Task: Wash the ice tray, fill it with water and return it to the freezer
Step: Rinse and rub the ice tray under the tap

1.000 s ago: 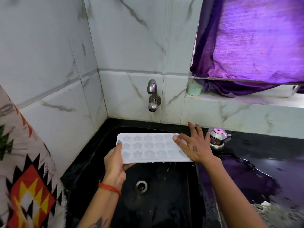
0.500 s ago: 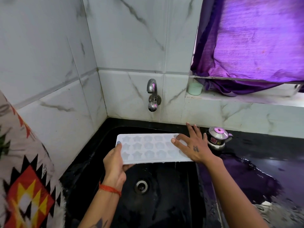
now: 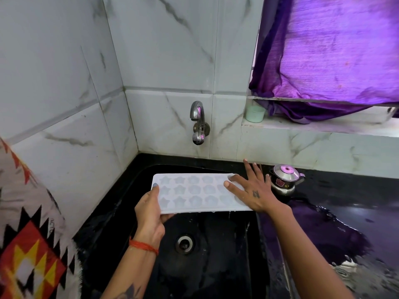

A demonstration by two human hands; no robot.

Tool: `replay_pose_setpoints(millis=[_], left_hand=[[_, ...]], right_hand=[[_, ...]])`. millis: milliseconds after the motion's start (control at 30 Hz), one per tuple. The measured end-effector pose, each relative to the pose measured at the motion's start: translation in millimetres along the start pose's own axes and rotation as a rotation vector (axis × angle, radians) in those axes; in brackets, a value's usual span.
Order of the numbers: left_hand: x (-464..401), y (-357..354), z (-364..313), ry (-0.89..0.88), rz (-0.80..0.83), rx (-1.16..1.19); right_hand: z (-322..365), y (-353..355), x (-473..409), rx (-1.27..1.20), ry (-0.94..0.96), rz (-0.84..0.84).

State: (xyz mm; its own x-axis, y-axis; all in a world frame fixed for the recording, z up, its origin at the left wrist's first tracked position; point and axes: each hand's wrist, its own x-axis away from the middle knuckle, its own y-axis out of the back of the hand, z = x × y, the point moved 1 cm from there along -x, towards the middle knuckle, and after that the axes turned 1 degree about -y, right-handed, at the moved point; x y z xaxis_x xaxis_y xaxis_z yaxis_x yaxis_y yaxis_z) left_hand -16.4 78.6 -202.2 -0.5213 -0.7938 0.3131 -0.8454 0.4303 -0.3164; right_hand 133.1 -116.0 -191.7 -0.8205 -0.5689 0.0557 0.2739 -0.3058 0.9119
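Note:
A white ice tray point(image 3: 194, 192) with star and flower shaped cells lies level over the black sink point(image 3: 216, 244), below the metal tap point(image 3: 198, 124). My left hand point(image 3: 150, 216) grips its near left corner, thumb on top and fingers underneath. My right hand point(image 3: 253, 190) lies flat on the tray's right end with fingers spread, covering that end. No water runs from the tap. Drops hang from the tray's near edge.
A small steel kettle point(image 3: 284, 179) stands on the wet black counter point(image 3: 345, 212) just right of my right hand. A pale green cup point(image 3: 255, 113) sits on the window ledge under a purple curtain point(image 3: 334, 57). A patterned cloth point(image 3: 30, 244) hangs at the left. The drain point(image 3: 184, 243) is below the tray.
My right hand's fingers have slid a little across the tray's right end. The tray and my left hand have stayed almost still.

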Motion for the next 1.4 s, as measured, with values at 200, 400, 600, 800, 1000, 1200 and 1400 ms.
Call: replay_pose_setpoints(millis=[200, 400, 600, 800, 1000, 1200, 1400], left_hand=[[-2, -3, 0, 0.006, -0.005, 0.006], [-6, -6, 3, 0.009, 0.004, 0.005], [-9, -9, 0, 0.02, 0.014, 0.015], [-10, -10, -4, 0.024, 0.032, 0.022], [-10, -12, -7, 0.02, 0.037, 0.03], [-9, -12, -7, 0.023, 0.038, 0.035], [-8, -14, -6, 0.028, 0.043, 0.023]], right_hand=[[-7, 0, -1, -0.009, -0.003, -0.011], [-9, 0, -2, -0.01, -0.012, -0.093], [8, 4, -6, -0.02, 0.072, -0.114], [23, 3, -14, 0.018, 0.052, 0.016], [24, 4, -14, 0.017, 0.067, 0.025], [20, 10, -12, 0.134, 0.075, -0.012], [27, 8, -13, 0.145, 0.074, 0.009]])
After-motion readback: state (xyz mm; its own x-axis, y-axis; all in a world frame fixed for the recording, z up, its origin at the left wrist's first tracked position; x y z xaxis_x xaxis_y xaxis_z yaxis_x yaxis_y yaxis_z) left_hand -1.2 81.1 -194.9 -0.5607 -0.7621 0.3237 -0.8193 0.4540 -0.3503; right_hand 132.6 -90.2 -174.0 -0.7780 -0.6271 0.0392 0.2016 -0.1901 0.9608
